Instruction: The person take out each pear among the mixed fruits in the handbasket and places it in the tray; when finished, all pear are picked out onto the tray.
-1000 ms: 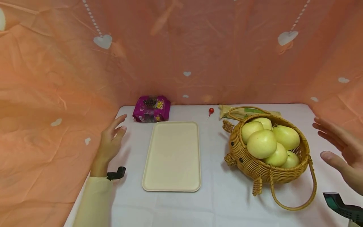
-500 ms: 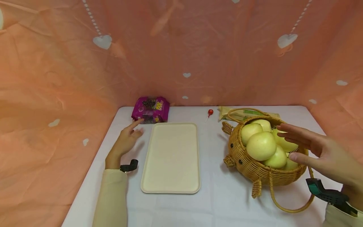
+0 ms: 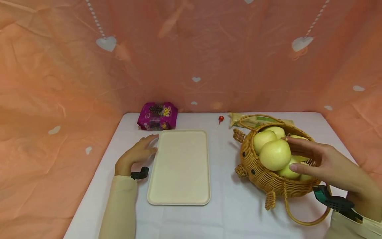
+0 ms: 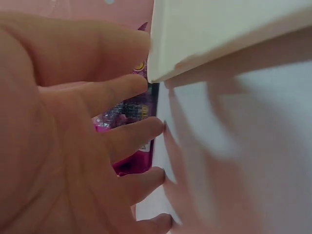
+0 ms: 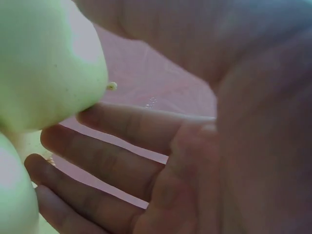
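Note:
At the left edge of the cream tray (image 3: 179,166) my left hand (image 3: 138,154) is held low, fingers extended and fingertips right at the rim. In the left wrist view its fingers are spread, with the tray's corner beside them. My right hand (image 3: 325,161) reaches over the wicker basket (image 3: 262,181), which is filled with several pale green pears (image 3: 264,141). Its fingers stretch along the far side of the top pear (image 3: 274,155), the thumb on the near side. In the right wrist view the fingertips meet the underside of the pear (image 5: 48,63), near its stem.
A purple snack packet (image 3: 158,116) lies beyond the tray at the back left. A red lollipop (image 3: 221,119) and a yellowish long packet (image 3: 238,119) lie along the back edge. The basket's handle loop (image 3: 308,223) droops onto the table in front.
My left hand has come in from the left to the tray's edge. My right hand has moved left from beside the basket to the top pear. The tray and basket stay put.

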The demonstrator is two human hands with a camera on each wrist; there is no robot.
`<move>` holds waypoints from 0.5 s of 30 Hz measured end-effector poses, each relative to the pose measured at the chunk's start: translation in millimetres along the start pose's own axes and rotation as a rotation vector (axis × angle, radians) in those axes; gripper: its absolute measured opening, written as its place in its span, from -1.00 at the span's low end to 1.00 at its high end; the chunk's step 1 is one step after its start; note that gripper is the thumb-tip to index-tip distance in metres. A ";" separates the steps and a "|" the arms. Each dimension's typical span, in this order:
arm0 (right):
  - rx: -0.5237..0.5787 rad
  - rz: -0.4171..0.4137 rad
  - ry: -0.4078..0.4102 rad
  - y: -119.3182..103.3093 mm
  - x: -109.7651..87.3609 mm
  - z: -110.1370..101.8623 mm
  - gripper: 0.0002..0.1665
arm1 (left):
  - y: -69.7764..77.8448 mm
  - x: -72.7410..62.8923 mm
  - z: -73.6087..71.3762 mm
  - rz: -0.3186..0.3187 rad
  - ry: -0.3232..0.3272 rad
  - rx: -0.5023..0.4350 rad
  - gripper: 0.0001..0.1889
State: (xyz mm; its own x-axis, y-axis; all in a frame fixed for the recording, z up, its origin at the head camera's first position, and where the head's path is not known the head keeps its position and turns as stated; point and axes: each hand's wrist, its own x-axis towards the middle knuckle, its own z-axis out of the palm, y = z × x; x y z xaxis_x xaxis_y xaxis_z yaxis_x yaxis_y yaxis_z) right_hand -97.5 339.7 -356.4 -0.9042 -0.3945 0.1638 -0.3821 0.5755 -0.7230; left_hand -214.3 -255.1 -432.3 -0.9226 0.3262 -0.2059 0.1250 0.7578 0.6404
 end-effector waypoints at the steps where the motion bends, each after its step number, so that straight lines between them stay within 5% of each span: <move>1: -0.010 -0.003 0.008 -0.6 1.1 0.8 -0.03 | 0.6 -0.1 0.1 -0.002 -0.006 0.018 -0.29; 15: -0.079 0.045 0.070 -19.8 15.9 12.8 -0.17 | -0.2 -4.7 6.6 -0.026 -0.028 0.050 -0.16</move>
State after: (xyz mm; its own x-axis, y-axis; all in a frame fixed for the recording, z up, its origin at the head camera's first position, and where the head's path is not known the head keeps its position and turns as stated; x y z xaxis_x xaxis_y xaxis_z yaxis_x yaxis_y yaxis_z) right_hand -101.9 312.8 -348.1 -0.9308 -0.3176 0.1808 -0.3521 0.6472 -0.6762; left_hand -207.6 -253.1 -436.3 -0.9153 0.3209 -0.2435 0.1195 0.7935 0.5967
